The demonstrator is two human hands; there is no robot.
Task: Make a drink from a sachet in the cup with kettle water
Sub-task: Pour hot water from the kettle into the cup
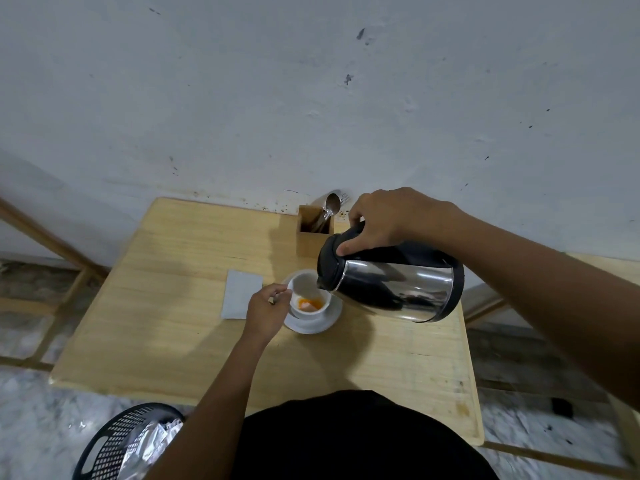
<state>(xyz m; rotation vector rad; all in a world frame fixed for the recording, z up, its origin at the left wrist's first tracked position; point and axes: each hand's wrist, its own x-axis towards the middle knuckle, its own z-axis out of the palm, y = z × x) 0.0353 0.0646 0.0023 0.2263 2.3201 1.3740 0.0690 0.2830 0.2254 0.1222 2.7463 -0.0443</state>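
pale wooden table (180, 341) against a scuffed white wall (242, 98), marble floor (27, 403).

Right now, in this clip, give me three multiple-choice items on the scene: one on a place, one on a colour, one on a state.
1. Where does the cup stand?
A. on a saucer
B. in the basket
C. on the napkin

2. What colour is the powder in the cup?
A. green
B. orange
C. black

3. How is the kettle held?
A. upright on the table
C. lying in the basket
B. tipped, spout over the cup

Answers:
1 A: the white saucer shows round the cup's base on the table, with the napkin beside it.
2 B: an orange patch lies at the cup's bottom.
3 B: the right hand holds the kettle tilted by its handle, while the left hand touches the cup's rim.
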